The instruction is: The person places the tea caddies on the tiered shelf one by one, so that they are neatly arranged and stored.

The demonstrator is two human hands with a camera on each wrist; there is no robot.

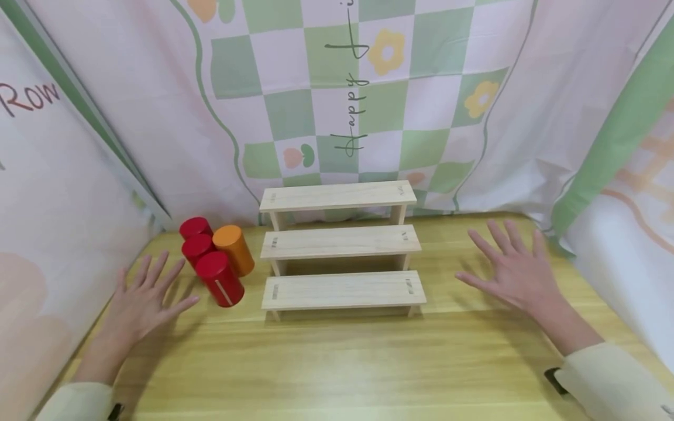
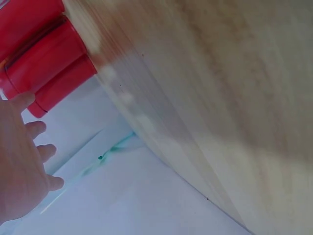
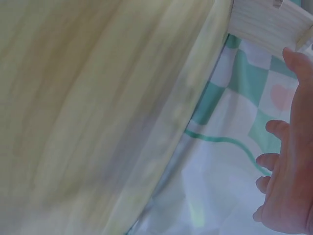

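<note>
The left hand has its grip spread wide, fingers and thumb extended, and holds nothing; its thumb points toward the red cylinders, just beside them. The right hand is likewise splayed with a bare grip, to the right of the wooden stand and apart from it.

Three smooth, glossy red cylinders and an orange cylinder stand upright in a cluster on the tabletop, left of the stand. The front red one bears a thin pale stripe. The stand has three flat, pale, grained tiers rising like steps. The tabletop is yellowish, with streaky wood grain; behind it hangs a creased cloth with green-and-white checks and flowers.

The front red cylinder partly hides the others, the cloth's lettering runs off the top edge, and both wrist views are hazy, with their hands cut off.
</note>
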